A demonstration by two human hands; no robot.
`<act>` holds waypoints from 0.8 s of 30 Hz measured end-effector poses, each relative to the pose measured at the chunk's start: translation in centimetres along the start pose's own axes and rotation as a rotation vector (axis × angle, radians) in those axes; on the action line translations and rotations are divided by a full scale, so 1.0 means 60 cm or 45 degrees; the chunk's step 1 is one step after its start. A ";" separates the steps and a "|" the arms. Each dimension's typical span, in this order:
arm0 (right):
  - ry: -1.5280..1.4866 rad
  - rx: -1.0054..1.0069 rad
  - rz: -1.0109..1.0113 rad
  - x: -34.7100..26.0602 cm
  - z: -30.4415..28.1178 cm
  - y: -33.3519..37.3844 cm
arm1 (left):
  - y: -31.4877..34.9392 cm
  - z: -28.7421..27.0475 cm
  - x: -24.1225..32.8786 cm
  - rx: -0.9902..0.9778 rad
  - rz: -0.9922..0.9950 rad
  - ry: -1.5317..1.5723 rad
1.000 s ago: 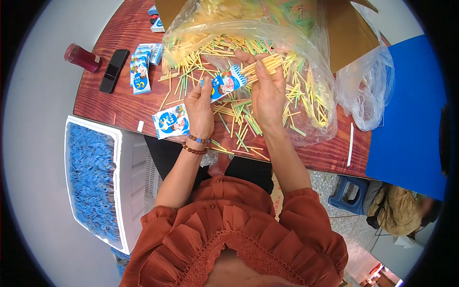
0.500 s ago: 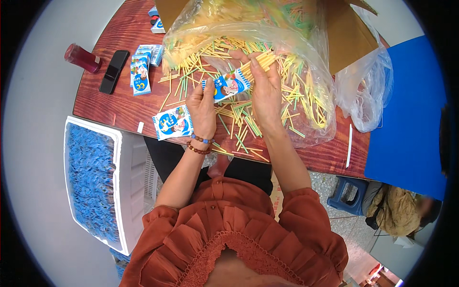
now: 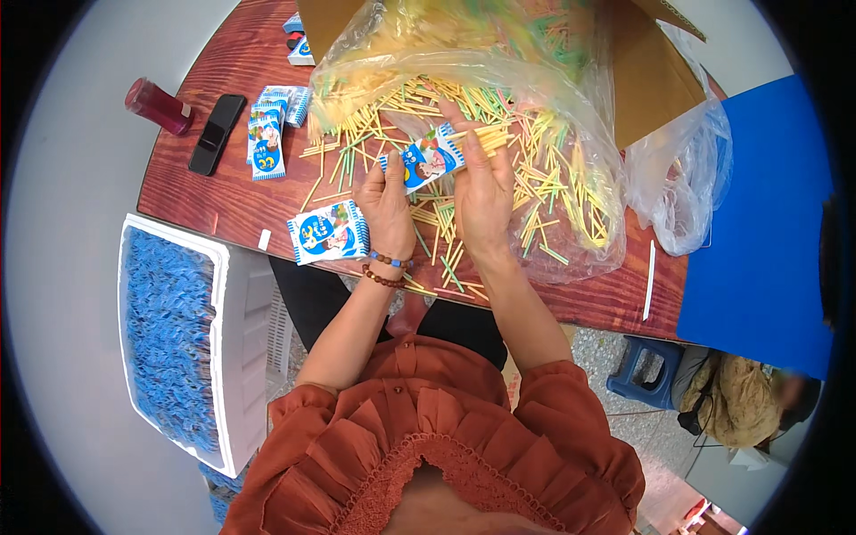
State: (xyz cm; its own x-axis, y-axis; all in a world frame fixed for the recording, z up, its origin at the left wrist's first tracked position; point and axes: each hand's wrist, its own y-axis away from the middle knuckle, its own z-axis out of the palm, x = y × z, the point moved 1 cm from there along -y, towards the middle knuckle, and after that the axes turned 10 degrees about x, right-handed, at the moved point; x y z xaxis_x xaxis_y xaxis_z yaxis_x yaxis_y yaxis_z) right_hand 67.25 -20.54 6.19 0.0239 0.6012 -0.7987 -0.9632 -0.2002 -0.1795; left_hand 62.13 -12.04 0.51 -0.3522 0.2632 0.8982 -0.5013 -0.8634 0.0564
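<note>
My left hand grips the blue packet by its lower end, held just above the bench. My right hand pinches a bundle of yellow sticks whose ends sit in the packet's mouth. I judge it best to keep the mouth wide and the bundle square, sliding straight. Beyond lie loose sticks on the plastic bag
</note>
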 end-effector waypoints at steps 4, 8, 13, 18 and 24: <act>0.056 0.002 0.063 0.009 -0.012 -0.004 | 0.006 0.000 0.004 -0.047 -0.035 -0.030; 0.028 0.026 0.072 0.005 -0.012 -0.007 | 0.007 0.001 0.005 -0.047 -0.081 -0.014; 0.212 -0.046 -0.029 0.012 -0.018 -0.012 | 0.001 0.008 -0.004 -0.071 -0.056 0.089; 0.264 -0.024 0.071 -0.003 -0.027 -0.029 | 0.000 0.029 -0.014 -0.071 -0.093 0.171; 0.126 -0.051 0.217 -0.013 -0.034 -0.046 | -0.012 0.044 -0.033 -0.113 -0.120 0.192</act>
State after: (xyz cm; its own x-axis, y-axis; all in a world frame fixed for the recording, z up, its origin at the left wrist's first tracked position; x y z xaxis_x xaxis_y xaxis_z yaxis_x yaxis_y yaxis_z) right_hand 70.44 -22.03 6.17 -0.1106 0.4774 -0.8717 -0.9442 -0.3241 -0.0577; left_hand 65.25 -13.08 -0.14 -0.4113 0.4086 0.8148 -0.6033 -0.7921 0.0927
